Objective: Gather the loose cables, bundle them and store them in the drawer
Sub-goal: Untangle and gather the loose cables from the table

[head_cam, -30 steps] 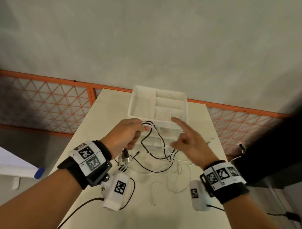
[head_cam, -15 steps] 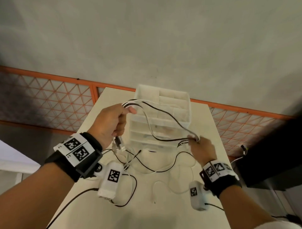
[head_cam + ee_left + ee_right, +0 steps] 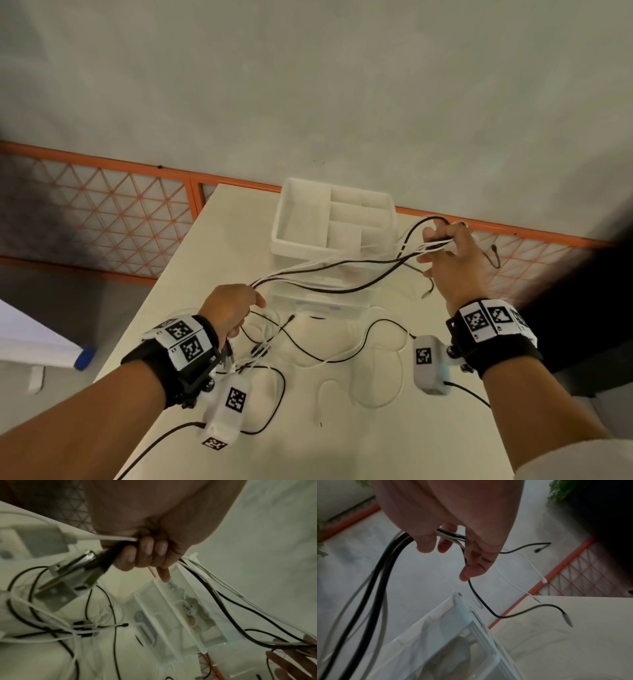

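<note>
Several black and white cables [image 3: 329, 274] stretch in the air between my two hands, in front of a white plastic drawer unit [image 3: 334, 226] at the table's far end. My left hand [image 3: 233, 308] grips the bundle near its USB plugs [image 3: 82, 566], fingers curled round it [image 3: 145, 553]. My right hand [image 3: 448, 253] is raised to the right of the unit and pinches the cables [image 3: 452, 536] between thumb and fingers. Their thin ends [image 3: 566, 619] dangle below it. More cable loops [image 3: 342, 356] lie on the table between my wrists.
The white table [image 3: 171, 308] is narrow, with an orange mesh railing [image 3: 102, 212] behind and beside it and a grey floor beyond. The unit's top tray [image 3: 301, 216] has open compartments; its clear drawers [image 3: 171, 615] below hold small items. A dark object fills the right edge.
My right hand has pulled the cables up and to the right, drawing them taut past the drawer unit. My left hand has dropped lower, toward the table, still holding the plug end.
</note>
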The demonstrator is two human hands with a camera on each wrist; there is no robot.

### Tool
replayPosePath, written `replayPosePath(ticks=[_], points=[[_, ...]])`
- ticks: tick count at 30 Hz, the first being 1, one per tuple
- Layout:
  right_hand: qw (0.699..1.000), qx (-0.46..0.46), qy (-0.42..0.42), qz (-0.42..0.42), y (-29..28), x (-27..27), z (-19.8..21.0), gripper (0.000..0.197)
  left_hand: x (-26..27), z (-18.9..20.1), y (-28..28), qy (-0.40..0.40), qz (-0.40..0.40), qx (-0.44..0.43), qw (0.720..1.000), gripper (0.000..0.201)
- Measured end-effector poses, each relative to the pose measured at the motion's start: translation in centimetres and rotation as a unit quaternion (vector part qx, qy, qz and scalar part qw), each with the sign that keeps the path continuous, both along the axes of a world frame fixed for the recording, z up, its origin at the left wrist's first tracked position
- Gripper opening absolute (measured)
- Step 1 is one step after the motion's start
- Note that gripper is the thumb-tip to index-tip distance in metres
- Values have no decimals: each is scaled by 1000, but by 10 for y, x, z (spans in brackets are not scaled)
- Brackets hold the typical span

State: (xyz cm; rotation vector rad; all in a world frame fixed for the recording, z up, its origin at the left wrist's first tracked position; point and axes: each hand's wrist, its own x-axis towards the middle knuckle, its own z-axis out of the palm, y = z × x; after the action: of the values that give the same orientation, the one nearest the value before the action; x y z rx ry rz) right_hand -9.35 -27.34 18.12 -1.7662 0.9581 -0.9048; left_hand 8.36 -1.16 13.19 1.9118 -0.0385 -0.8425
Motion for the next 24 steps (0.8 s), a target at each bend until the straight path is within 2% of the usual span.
replayPosePath(ticks=[2, 4, 6, 8, 9, 10, 11, 12, 14, 16, 17, 18, 20, 21, 22, 24], points=[[1000, 11, 11, -2, -10, -3, -12, 20, 0, -7, 4, -6, -30, 4, 1000, 22], [997, 28, 66, -3, -19, -10, -30, 29, -2, -12, 9, -20, -58, -24, 998, 18], [979, 18, 202, 9, -24, -20, -50, 42, -4, -13, 11, -39, -84, -76, 993, 27], [933, -5, 360, 24, -19, -29, -65, 68, -6, -12, 11, -46, -99, -119, 987, 42], [915, -7, 402, 28, -13, -30, -68, 75, -8, -10, 10, -50, -108, -129, 984, 42], [912, -15, 410, 28, -5, -28, -67, 77, -10, -7, 8, -57, -119, -128, 983, 38], [921, -30, 388, 28, 7, -25, -63, 75, -12, -5, 6, -64, -130, -120, 982, 34], [937, -54, 343, 37, 19, -21, -60, 72, -15, -4, 4, -68, -140, -116, 981, 36], [959, -100, 236, 120, 52, -9, -48, 67, -22, 0, -3, -76, -168, -121, 975, 42], [941, -121, 185, 258, 86, 4, -41, 73, -30, 3, -9, -109, -217, -116, 963, 38], [922, -123, 200, 308, 97, 9, -44, 72, -32, 5, -11, -131, -242, -112, 955, 35], [906, -126, 230, 333, 102, 14, -51, 61, -34, 8, -13, -151, -262, -112, 947, 32], [876, -139, 326, 327, 97, 21, -65, 19, -34, 13, -10, -171, -297, -104, 934, 28], [871, -148, 358, 302, 90, 21, -70, 5, -31, 11, -7, -178, -317, -89, 928, 27], [880, -162, 364, 259, 82, 20, -77, 6, -28, 8, -2, -181, -339, -61, 921, 26], [921, -211, 298, 136, 68, 15, -85, 10, -21, -6, 10, -163, -359, 3, 919, 23]])
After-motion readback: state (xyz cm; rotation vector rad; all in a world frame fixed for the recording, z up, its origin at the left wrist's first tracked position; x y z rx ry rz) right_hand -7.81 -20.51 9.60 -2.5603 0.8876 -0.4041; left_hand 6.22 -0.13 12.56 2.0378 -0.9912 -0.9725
